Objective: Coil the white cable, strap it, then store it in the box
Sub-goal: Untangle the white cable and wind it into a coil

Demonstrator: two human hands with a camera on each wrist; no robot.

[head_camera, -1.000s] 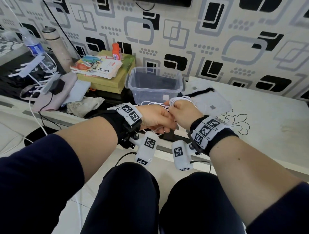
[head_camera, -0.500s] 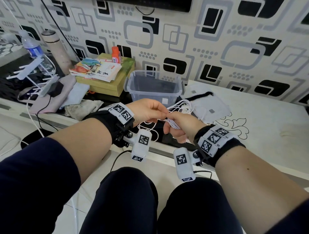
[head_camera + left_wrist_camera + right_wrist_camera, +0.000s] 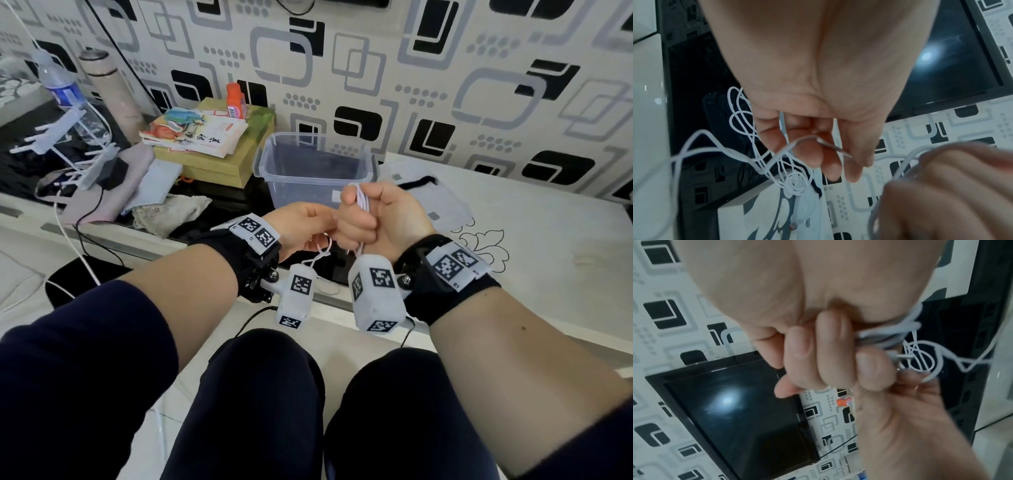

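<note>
Both hands are in front of the clear plastic box (image 3: 298, 192), above my knees. My right hand (image 3: 363, 219) is a raised fist that grips a bundle of white cable (image 3: 360, 201) loops, and the loops stick out of the top of it. The right wrist view shows those fingers (image 3: 830, 353) curled tight round the cable (image 3: 890, 335). Touching it on the left, my left hand (image 3: 322, 219) pinches a strand. In the left wrist view the cable (image 3: 760, 162) runs through the curled fingers (image 3: 809, 154) and hangs in loose tangled loops below.
The box's clear lid (image 3: 442, 209) lies on the white table (image 3: 548, 260) to the right, with a black strap-like strip (image 3: 418, 181) on it. Books on a yellow box (image 3: 205, 161), an orange bottle (image 3: 235, 101), cloths and other cords crowd the left. A dark screen (image 3: 748, 410) hangs on the wall.
My right hand has turned upright into a fist and risen, with the cable loops gathered inside it. My left hand stays beside it, holding a strand.
</note>
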